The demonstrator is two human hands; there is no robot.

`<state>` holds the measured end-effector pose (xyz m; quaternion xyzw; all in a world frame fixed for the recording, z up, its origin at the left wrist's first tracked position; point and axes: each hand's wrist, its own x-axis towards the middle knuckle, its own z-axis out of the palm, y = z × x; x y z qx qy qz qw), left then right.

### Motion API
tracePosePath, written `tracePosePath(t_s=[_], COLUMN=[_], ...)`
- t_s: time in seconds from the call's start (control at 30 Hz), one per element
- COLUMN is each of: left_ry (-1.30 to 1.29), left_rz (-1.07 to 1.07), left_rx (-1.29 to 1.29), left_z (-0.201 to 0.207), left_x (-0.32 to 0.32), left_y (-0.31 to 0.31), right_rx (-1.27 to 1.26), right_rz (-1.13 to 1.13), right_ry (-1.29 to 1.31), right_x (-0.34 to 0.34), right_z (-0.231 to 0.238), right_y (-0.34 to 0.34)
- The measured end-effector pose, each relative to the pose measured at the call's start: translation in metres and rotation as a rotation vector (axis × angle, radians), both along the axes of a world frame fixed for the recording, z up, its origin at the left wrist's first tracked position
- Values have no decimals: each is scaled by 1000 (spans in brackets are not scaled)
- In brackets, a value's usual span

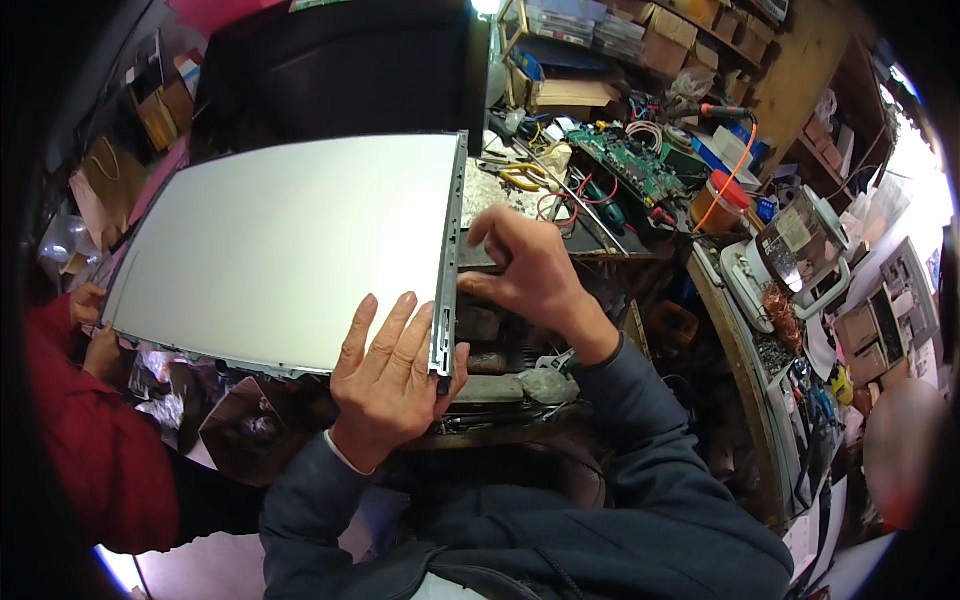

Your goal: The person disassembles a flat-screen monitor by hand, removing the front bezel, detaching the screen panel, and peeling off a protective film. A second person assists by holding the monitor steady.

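A large white screen panel (290, 250) lies tilted before me, with a thin dark metal rail (450, 240) along its right side. My left hand (390, 375) is on its near right corner, fingers spread over the white face and thumb round the outside of the rail. Just right of the rail is my right hand (530, 265), its fingers bent, with a gap between them and the thumb. The thumb tip comes close to the rail; whether it touches I cannot tell. Nothing shows in this hand. At the far left end, another person's hands (95, 325) hold the panel's edge.
Behind the panel stands a large black sheet (330, 80). Pliers with yellow handles (525, 175), a green circuit board (630, 160) and a soldering iron (725, 112) crowd the bench. Further right are an orange jar (718, 203) and a clear jug (800, 240). Below the rail is a cluttered drawer (500, 430).
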<state>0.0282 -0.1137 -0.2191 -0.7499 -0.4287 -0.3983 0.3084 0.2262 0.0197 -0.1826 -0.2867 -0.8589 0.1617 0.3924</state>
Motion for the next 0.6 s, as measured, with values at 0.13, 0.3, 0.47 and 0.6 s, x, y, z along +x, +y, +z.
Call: tracePosePath(t_s=[0.13, 0.3, 0.47, 0.6], left_ry=[36, 16, -72, -109], left_rz=[-54, -49, -56, -64], left_rx=[29, 40, 21, 35], left_z=[3, 13, 23, 33], left_x=[-2, 1, 2, 2], left_y=[1, 0, -1, 0], right_rx=[-616, -542, -460, -236], right_rz=[192, 213, -111, -170], right_ry=[55, 267, 347, 379], right_x=[7, 20, -10, -21], right_z=[-5, -29, -43, -47], right_y=[32, 71, 105, 114])
